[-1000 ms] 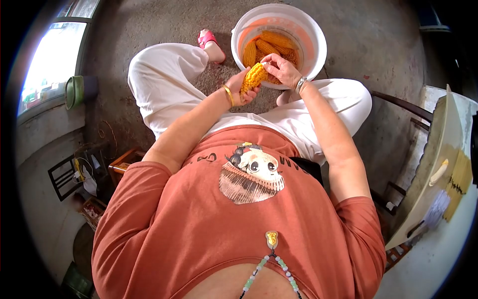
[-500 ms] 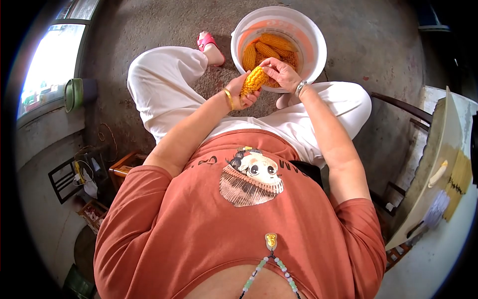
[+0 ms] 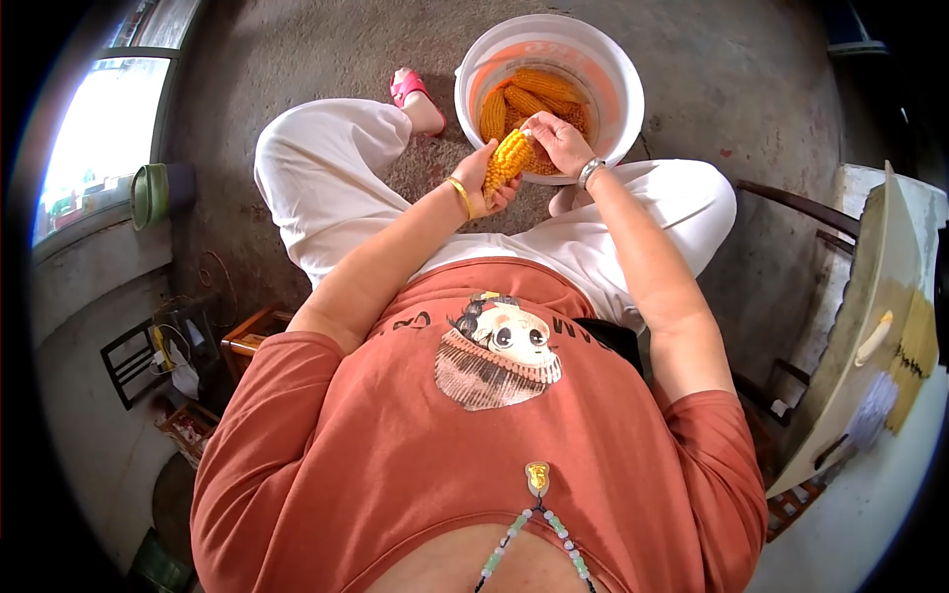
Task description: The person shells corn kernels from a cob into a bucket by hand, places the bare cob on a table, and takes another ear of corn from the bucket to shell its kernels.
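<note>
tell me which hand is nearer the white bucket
Right. The right hand overlaps the near side of the white bucket in view, fingers at the far end of the corn cob; the left hand grips that cob farther back.

Rust-red short-sleeved T-shirt (image 3: 445,465), cartoon-face print (image 3: 499,356), dark lettering (image 3: 410,320) creased and partly illegible. Loose white trousers (image 3: 326,188). Gold bangle (image 3: 462,196) on left; silver-toned band (image 3: 591,172) on right, possibly a watch. Pink sandal (image 3: 405,89). Green-and-pale beaded necklace (image 3: 560,527), gold-centred pendant (image 3: 537,477).
</note>
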Available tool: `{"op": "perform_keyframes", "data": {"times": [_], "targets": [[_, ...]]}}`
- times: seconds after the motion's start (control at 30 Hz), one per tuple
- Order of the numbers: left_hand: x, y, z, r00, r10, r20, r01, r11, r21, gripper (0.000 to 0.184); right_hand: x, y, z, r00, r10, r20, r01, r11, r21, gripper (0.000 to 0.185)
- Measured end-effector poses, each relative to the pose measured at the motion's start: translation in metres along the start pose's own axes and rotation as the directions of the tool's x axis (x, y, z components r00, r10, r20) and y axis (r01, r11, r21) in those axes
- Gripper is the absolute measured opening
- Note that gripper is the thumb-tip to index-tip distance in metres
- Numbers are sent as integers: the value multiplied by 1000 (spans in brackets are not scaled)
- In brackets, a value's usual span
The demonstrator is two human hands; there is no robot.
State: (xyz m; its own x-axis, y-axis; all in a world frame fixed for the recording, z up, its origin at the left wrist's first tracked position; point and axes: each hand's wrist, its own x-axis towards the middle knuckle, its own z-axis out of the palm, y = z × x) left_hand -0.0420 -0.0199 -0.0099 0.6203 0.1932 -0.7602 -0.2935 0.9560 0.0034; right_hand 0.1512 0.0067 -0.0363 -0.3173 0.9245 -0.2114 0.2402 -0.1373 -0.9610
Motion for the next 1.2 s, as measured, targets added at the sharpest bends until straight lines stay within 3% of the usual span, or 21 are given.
{"op": "perform_keyframes", "data": {"times": [0.2, 0.3, 0.4, 0.57, 0.93, 1.2], "targets": [[-12, 1, 5, 996, 91, 15, -92, 989, 116, 64, -7, -22, 0, 995, 76, 58, -77, 997, 12, 31], [-11, -1, 7, 992, 122, 8, -122, 981, 148, 61, -4, -8, 2, 996, -53, 68, 48, 996, 80, 31], [-9, 0, 5, 994, 106, 2, -105, 982, 159, 59, -2, -5, 4, 996, -70, 60, 68, 997, 35, 31], [-5, 1, 5, 994, 108, -19, -103, 981, 164, 59, -6, -19, 0, 987, 112, 118, -120, 991, 61, 29], [-3, 2, 3, 997, 69, 23, -70, 997, 39, 63, 1, -3, 3, 981, 69, 183, -123, 947, 297, 23], [-3, 7, -6, 990, -27, 140, 35, 998, -53, 64, 1, 0, 3, 984, 43, 173, -91, 955, 283, 21]]}}
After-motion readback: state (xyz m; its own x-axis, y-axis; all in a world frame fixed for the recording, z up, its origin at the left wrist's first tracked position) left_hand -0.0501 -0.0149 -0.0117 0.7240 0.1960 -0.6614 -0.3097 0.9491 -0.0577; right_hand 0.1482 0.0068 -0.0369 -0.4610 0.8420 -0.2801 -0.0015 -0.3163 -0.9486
